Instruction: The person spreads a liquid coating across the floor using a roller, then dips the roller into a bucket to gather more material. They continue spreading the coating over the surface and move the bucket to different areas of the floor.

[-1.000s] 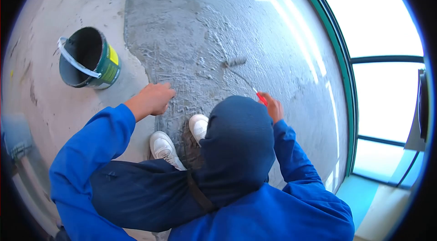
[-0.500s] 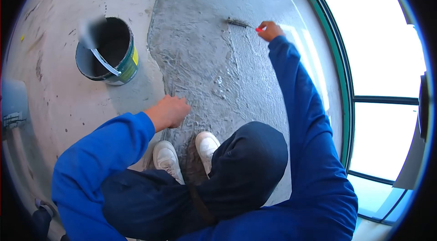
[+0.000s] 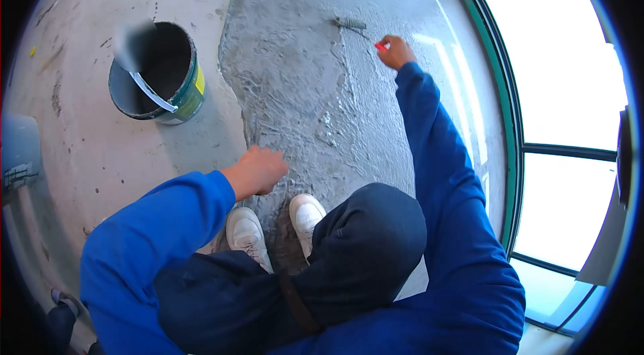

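My right hand (image 3: 396, 52) grips the red handle (image 3: 381, 46) of a small roller (image 3: 351, 22), whose grey, coated sleeve lies on the wet grey coating (image 3: 288, 67) of the floor. Above the floor in front of my shoes hangs my left hand (image 3: 263, 170), its fingers curled; whether anything is inside them is hidden. To the left stands a dark green bucket (image 3: 188, 98) with a white handle and a yellow label. Grey residue lines its rim, and its inside looks dark.
A pale container (image 3: 20, 150) stands at the far left edge. My white shoes (image 3: 247, 234) are on the floor below my hands. Green-framed windows (image 3: 570, 107) run along the right. Another person's foot (image 3: 65, 301) shows at the lower left.
The roller's sleeve has turned and shifted slightly, and my right hand has come a little lower. My left hand has moved slightly to the right.
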`<act>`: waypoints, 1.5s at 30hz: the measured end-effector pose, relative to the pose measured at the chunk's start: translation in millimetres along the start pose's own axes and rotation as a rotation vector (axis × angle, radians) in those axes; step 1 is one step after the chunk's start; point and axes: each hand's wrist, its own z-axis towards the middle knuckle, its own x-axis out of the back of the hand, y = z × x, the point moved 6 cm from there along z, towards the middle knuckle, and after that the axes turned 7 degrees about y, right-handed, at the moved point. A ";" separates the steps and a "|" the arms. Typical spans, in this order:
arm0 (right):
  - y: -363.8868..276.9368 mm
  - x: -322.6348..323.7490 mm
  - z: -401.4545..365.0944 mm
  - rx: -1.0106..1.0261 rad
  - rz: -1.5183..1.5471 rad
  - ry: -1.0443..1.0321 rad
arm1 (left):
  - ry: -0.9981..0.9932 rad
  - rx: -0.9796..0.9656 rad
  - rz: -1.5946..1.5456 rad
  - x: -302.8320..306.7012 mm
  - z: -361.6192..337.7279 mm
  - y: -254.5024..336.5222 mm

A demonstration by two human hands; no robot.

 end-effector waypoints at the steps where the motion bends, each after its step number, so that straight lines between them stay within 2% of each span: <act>1: 5.5 2.1 -22.7 0.006 0.007 0.007 | 0.004 -0.001 0.016 -0.1 1.4 1.1; 7: 31.4 9.7 -178.6 -0.058 0.048 0.041 | 0.009 -0.035 0.066 11.4 7.6 12.9; 9: 45.8 9.1 -231.3 -0.094 0.061 -0.018 | 0.020 -0.056 0.058 14.6 8.8 15.0; 11: 62.0 6.3 -286.2 -0.086 0.150 -0.023 | -0.002 -0.055 0.057 17.8 7.8 18.6; 13: 65.1 20.3 -340.8 -0.198 0.209 -0.103 | -0.012 -0.056 0.062 19.2 10.3 19.8; 15: 101.0 2.9 -397.4 -0.223 0.389 -0.098 | -0.020 -0.064 0.064 17.1 11.1 19.2; 17: 81.9 39.5 -427.3 -0.209 0.163 -0.113 | -0.046 -0.073 0.069 16.7 12.4 18.4; 22: 94.2 44.1 -476.5 -0.289 0.369 -0.067 | -0.051 -0.075 0.083 10.8 16.1 14.7; 24: 78.7 40.8 -468.3 -0.244 0.343 0.016 | -0.033 -0.086 0.098 5.5 16.7 13.3; 27: 36.0 56.6 -402.4 -0.130 0.223 -0.029 | -0.043 -0.078 0.112 5.9 15.4 13.2; 29: 41.2 39.4 -363.0 -0.192 0.302 -0.087 | -0.034 -0.080 0.090 6.4 15.2 10.5; 31: 22.8 41.1 -313.0 -0.080 0.159 0.003 | -0.031 -0.076 0.080 7.9 16.0 8.6; 35: 8.6 26.0 -216.1 0.039 0.088 0.081 | -0.023 -0.049 0.077 8.6 19.6 2.2; 43: -25.2 7.2 -15.8 0.004 -0.010 0.076 | -0.027 -0.051 -0.018 3.0 32.6 -8.5; 45: -30.1 11.7 32.9 0.068 -0.010 0.042 | -0.030 -0.056 -0.051 1.2 35.0 -10.0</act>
